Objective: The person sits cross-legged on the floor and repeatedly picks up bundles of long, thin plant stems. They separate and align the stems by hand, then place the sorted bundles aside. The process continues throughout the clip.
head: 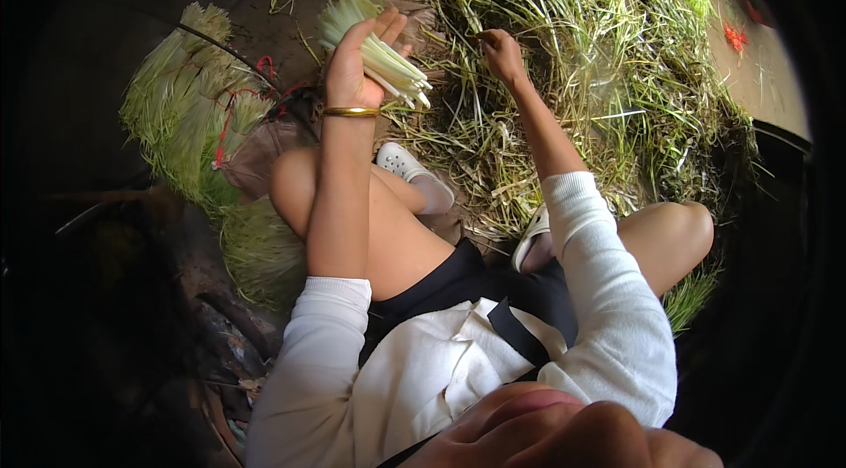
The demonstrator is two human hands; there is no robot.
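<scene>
A small bunch of pale, whitish-green chive-like stalks (396,68) lies across the palm of my left hand (360,65), the thumb on one side and the fingers partly extended on the other. Its white cut ends point right and toward me; the leafy ends fan out beyond the hand. My right hand (503,57) is over a large heap of loose green and yellowed stalks and leaves (581,65), fingers curled and fingertips pinched together. Whether a thin strand is between those fingertips is too small to tell.
On my left lie several bundles of pale green stalks (178,98), some bound with red string (228,117). A thin dark rod (218,43) crosses above them. White clogs (410,164) stand at the heap's near edge. Red strands (735,37) lie on the floor at far right.
</scene>
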